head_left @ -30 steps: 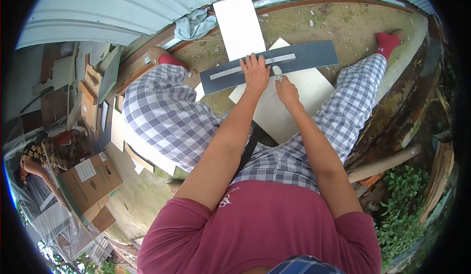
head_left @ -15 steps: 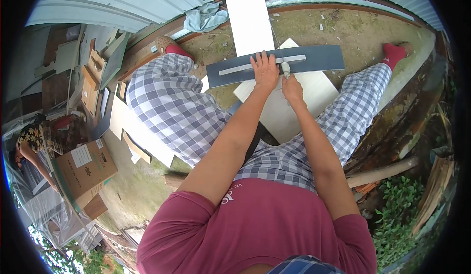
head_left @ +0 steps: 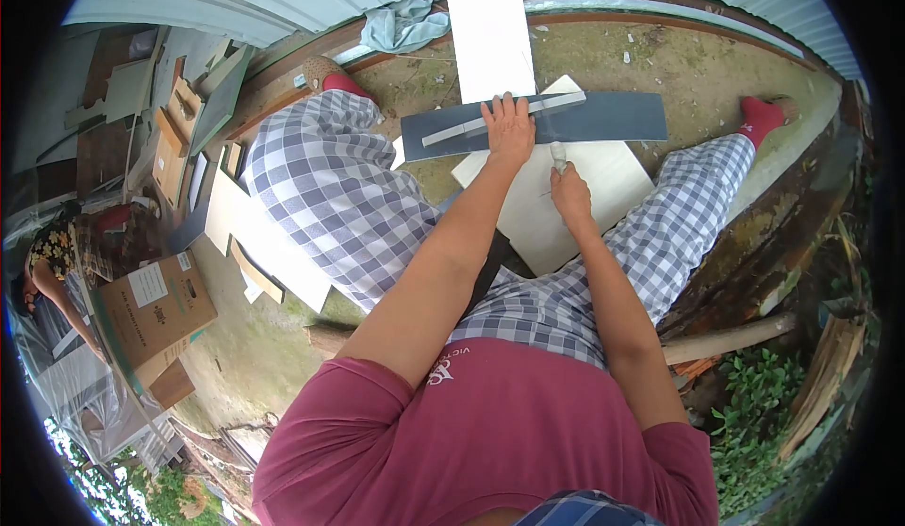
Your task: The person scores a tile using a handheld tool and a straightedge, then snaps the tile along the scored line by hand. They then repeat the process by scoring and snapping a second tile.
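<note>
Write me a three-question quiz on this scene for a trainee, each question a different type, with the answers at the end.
1. True or false: the left hand lies over the narrow pale-grey bar on the long, dark blue-grey rectangular board.

2. Choose one: the tool in the right hand has a handle that is
A) red
B) pale
C) black

3. Fill in: the crumpled pale-blue cloth lies to the picture's ____ of the white rectangular panel.

Key: 1. True; 2. B; 3. left.
</note>
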Demonstrator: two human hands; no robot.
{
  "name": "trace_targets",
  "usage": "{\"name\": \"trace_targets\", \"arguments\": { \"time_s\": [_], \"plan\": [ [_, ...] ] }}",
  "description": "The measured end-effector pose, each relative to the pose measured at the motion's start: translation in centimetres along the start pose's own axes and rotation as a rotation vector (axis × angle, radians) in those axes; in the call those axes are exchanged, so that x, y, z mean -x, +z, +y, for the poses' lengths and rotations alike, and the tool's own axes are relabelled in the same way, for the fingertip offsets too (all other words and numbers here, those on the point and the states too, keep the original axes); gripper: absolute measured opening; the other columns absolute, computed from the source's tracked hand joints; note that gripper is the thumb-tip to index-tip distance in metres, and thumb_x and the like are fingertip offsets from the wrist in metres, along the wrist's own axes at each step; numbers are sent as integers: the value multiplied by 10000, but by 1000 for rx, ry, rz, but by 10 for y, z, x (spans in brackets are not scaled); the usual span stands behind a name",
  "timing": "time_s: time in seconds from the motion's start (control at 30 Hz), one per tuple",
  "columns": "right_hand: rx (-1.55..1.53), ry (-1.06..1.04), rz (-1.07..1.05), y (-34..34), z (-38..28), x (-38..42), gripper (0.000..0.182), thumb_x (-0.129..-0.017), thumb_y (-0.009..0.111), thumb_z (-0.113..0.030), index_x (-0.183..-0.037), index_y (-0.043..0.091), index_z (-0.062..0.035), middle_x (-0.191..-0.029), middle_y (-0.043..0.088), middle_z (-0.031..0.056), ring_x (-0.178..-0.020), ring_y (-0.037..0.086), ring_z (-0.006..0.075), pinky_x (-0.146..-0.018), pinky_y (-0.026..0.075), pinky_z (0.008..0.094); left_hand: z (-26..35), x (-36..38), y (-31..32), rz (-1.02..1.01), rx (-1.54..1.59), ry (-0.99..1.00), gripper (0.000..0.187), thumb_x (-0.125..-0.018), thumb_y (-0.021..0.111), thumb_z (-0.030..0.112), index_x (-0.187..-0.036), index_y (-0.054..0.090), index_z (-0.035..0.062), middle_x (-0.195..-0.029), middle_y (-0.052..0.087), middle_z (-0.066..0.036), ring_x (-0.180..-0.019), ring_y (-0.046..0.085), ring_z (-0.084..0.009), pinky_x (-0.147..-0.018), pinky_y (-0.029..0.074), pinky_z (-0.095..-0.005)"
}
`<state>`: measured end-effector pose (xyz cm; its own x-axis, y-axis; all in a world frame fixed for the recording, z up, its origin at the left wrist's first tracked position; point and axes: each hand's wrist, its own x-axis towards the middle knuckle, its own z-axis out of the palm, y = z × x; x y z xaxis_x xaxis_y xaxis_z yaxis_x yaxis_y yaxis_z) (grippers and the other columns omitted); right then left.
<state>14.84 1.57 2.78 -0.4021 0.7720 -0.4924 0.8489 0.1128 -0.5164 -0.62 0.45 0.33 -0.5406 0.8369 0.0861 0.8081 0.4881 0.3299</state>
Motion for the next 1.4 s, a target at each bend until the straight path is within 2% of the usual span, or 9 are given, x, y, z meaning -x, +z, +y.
{"name": "trace_targets", "arguments": {
  "time_s": [0.13,0.57,0.63,0.67,0.77,0.83,1.17,1.23,1.4],
  "plan": [
    [-146,71,-92,9,8,17,365,-934,504,-316,-1102,522,7,-903,649,297,-879,623,481,-810,482,532,0,-1,-1,-9,-17,16,391,-862,606,227,-1193,502,48,-1318,430,-195,-1273,356,-392,-1063,192,-629],
    [-106,55,-78,11,2,-10,366,-934,499,-317,-1084,525,16,-927,650,288,-899,620,475,-816,479,529,0,0,-1,-43,-16,6,388,-869,603,243,-1194,505,57,-1298,435,-190,-1266,355,-385,-1067,189,-625],
    [103,-144,135,28,31,6,328,-951,466,-316,-1007,536,-1,-676,641,173,-586,644,347,-631,524,452,0,-1,0,-31,-21,5,386,-866,607,243,-1189,507,56,-1293,437,-191,-1265,355,-385,-1065,191,-625],
    [107,-142,134,24,27,8,328,-951,466,-316,-1007,536,-1,-676,641,173,-586,644,347,-631,524,452,-1,-2,0,-22,-27,8,386,-863,610,243,-1184,507,55,-1290,439,-190,-1264,356,-384,-1064,193,-626],
    [-49,-8,-3,12,12,6,333,-950,470,-320,-1010,537,0,-703,646,193,-620,653,358,-662,523,459,-1,0,1,-18,-23,14,386,-856,618,241,-1176,509,54,-1287,442,-190,-1264,358,-384,-1063,195,-627],
    [-94,32,-61,2,-6,-8,359,-939,497,-321,-1075,524,10,-914,646,295,-886,622,474,-800,485,531,0,0,-1,-12,-19,13,387,-852,623,240,-1171,510,53,-1286,443,-191,-1264,358,-386,-1063,195,-628],
    [-23,20,-51,15,17,9,362,-934,504,-325,-1081,533,4,-905,651,288,-893,624,467,-801,488,527,-1,-1,1,-32,-22,20,438,-840,637,246,-1200,484,49,-1296,430,-199,-1261,357,-395,-1063,188,-635],
    [-54,-34,12,24,22,-1,334,-953,478,-323,-1024,542,-3,-672,642,165,-572,646,330,-593,524,433,-1,0,-1,-43,-29,20,446,-841,638,248,-1206,480,47,-1296,429,-199,-1260,357,-395,-1063,188,-635],
    [11,-84,97,21,25,-17,334,-948,485,-326,-1018,541,-4,-682,643,174,-577,647,337,-597,526,434,0,-3,-4,-104,24,-41,491,-842,640,256,-1241,457,36,-1303,426,-200,-1266,351,-389,-1063,184,-632]
  ]
}}
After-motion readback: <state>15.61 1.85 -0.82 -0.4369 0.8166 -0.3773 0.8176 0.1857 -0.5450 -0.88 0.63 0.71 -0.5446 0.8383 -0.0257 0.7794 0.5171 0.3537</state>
